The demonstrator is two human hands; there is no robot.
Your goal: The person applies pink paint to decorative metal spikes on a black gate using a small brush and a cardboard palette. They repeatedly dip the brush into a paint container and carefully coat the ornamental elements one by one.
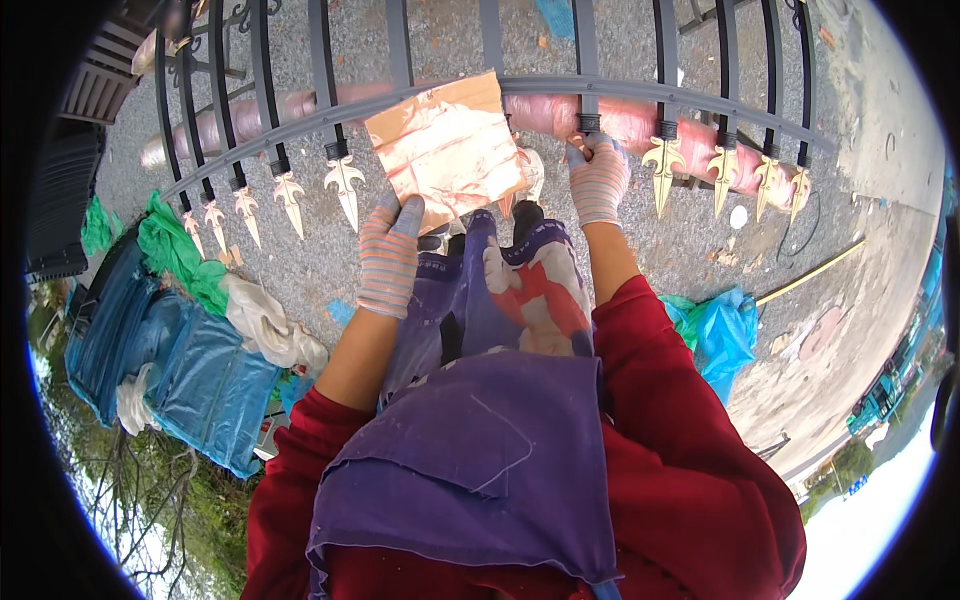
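Observation:
My left hand [390, 255], in a striped glove with grey fingertips, grips the lower edge of a flat piece of cardboard [445, 140]. The cardboard tilts over part of a dark metal fence panel [650, 95] and hides one or more bar ends. My right hand [600, 185], gloved alike, has its fingers curled together at the dark collar [588, 124] of one bar. What lies inside those fingers is hidden, as is the tip of that bar. Gold spearhead finials [663, 172] point toward me on both sides, one [343, 190] left of the cardboard.
Pink plastic-wrapped rolls [640, 125] lie crosswise under the fence. Blue-wrapped bundles [215, 360] and green sheeting [180, 245] are at the left. A blue bag [725, 335] and a thin yellow strip [810, 272] lie at the right. A purple apron [470, 450] covers my front.

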